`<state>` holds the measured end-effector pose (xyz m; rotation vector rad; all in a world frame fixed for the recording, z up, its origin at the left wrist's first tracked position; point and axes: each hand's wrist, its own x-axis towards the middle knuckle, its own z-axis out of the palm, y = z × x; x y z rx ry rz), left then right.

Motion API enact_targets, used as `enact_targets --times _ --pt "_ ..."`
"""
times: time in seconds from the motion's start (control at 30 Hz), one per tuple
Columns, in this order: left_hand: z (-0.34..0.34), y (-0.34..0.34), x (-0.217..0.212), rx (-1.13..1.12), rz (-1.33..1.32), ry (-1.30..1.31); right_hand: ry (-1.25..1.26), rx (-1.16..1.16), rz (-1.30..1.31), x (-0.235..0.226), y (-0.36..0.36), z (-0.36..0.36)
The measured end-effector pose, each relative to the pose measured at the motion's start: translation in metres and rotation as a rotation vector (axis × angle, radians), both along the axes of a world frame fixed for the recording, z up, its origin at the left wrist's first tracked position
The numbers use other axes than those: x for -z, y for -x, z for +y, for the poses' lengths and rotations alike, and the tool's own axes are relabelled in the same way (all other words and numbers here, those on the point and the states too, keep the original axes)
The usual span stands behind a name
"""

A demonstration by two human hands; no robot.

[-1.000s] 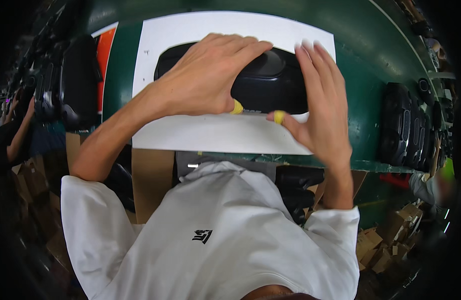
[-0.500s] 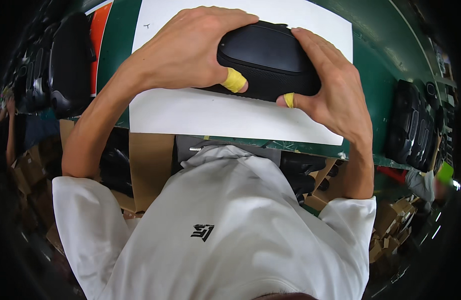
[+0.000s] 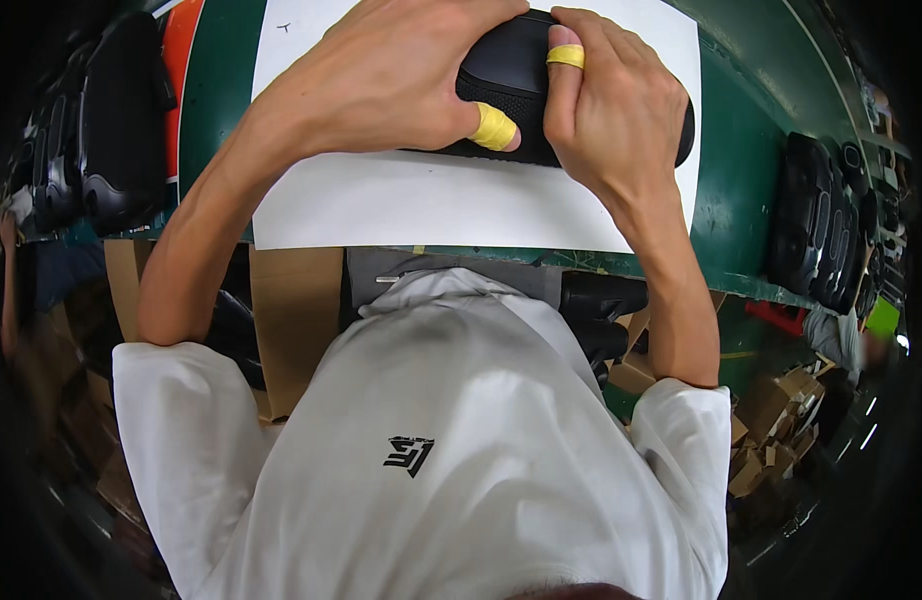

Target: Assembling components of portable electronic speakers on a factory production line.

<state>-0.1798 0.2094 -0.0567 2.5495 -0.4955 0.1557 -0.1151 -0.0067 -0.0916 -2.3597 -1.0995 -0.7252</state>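
A long black speaker (image 3: 516, 65) with a smooth panel and a mesh-textured side lies across a white sheet (image 3: 411, 205). My left hand (image 3: 401, 90) is closed around its left part, the fingers over the far edge and the yellow-taped thumb against the near mesh side. Over the right part lies my right hand (image 3: 621, 110), its fingers curled on the far edge and its thumb, banded with yellow tape, laid on top. The speaker's rounded right end shows past that hand; much of its left end is hidden.
The sheet rests on a green table (image 3: 746, 200). Black speaker-like units stand at the left (image 3: 126, 120) and right (image 3: 806, 215). An orange-red sheet (image 3: 179, 50) lies at the left. Cardboard (image 3: 296, 325) is below the table edge, and cartons (image 3: 776, 425) lie lower right.
My right hand has shifted inward from the speaker's right end, its thumb moving from the near side up onto the top. The speaker and both hands now appear higher in the view.
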Motion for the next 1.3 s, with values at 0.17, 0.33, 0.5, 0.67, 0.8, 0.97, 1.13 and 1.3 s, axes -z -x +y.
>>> enact_targets --times 0.17,0.33,0.5,0.67,0.8,0.97,1.13,1.3 --pt "-0.006 -0.003 0.019 0.076 -0.19 0.094 -0.075 -0.006 -0.063 0.009 0.002 -0.005" --pt "-0.041 -0.006 0.034 -0.372 -0.383 -0.231 -0.119 0.04 -0.079 0.007 0.008 0.007" --pt "-0.043 -0.004 0.035 -0.32 -0.441 -0.18 -0.17 -0.016 0.006 0.007 0.008 -0.004" --pt "-0.042 0.003 0.033 -0.28 -0.498 -0.205 0.022 0.112 0.507 -0.025 -0.012 -0.055" --pt "-0.039 0.009 0.042 -0.264 -0.631 -0.231 0.068 0.225 0.372 -0.02 -0.004 -0.048" --pt "-0.034 0.01 0.029 -0.206 -0.526 -0.063 0.031 0.242 0.333 -0.012 -0.005 -0.053" --pt "0.011 0.021 0.015 -0.453 -0.156 0.157 0.042 0.236 0.375 -0.015 -0.004 -0.052" --pt "0.009 0.0 0.019 -0.343 -0.17 -0.19 0.049 0.25 0.394 -0.015 -0.005 -0.044"
